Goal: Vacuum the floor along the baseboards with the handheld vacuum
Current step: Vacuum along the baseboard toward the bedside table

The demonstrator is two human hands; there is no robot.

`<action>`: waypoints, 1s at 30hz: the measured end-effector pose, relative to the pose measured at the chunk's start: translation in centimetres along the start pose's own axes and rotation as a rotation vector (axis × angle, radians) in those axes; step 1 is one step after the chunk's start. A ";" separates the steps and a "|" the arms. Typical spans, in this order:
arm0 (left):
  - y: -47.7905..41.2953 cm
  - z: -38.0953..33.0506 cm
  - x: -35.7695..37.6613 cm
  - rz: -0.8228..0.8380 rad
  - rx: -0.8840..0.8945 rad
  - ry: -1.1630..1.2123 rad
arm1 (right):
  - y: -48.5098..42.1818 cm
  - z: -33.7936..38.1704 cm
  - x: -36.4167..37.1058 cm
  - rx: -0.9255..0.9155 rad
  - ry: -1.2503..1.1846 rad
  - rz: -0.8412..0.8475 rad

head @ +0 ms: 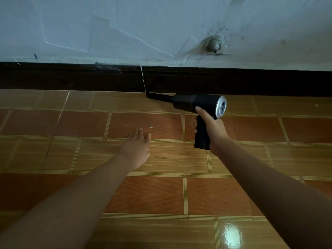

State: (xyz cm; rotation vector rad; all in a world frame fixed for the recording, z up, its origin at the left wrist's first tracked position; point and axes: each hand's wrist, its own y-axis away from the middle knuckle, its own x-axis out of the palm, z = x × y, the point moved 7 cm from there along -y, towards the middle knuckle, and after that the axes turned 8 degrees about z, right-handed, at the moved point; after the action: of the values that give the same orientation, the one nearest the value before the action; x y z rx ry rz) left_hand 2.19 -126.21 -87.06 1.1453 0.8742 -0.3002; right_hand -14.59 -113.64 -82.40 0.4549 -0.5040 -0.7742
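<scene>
Left hand (137,148): arm outstretched, palm down, fingers straight and together, holding nothing, over the tiled floor (143,194).
Handheld vacuum (197,103): black; nozzle tip at the foot of the dark baseboard (71,78).
Right hand (210,130): fingers wrapped round the vacuum's grip, arm extended.

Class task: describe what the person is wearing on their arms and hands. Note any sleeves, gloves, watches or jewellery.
Nothing worn shows. The left forearm and right forearm are bare to the picture's edge, no sleeve in view. The left hand and right hand are ungloved; no watch, bracelet or ring shows, though the right hand's fingers are partly hidden.
</scene>
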 end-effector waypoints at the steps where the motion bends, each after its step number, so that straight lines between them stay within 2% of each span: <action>1: 0.0 0.0 0.0 0.001 0.000 0.001 | 0.1 0.0 -0.2 -0.002 -0.003 -0.002; 15: 0.0 0.1 -0.1 0.029 0.000 0.010 | -0.5 -0.5 1.7 0.002 -0.005 0.028; 30: -0.1 0.1 0.0 0.002 -0.019 0.046 | 0.4 -0.4 -0.4 -0.011 -0.014 0.000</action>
State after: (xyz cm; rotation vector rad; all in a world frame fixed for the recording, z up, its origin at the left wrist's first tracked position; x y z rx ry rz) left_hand 2.16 -126.32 -87.17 1.1388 0.9147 -0.2645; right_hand -14.38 -113.00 -82.55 0.4394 -0.5122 -0.7801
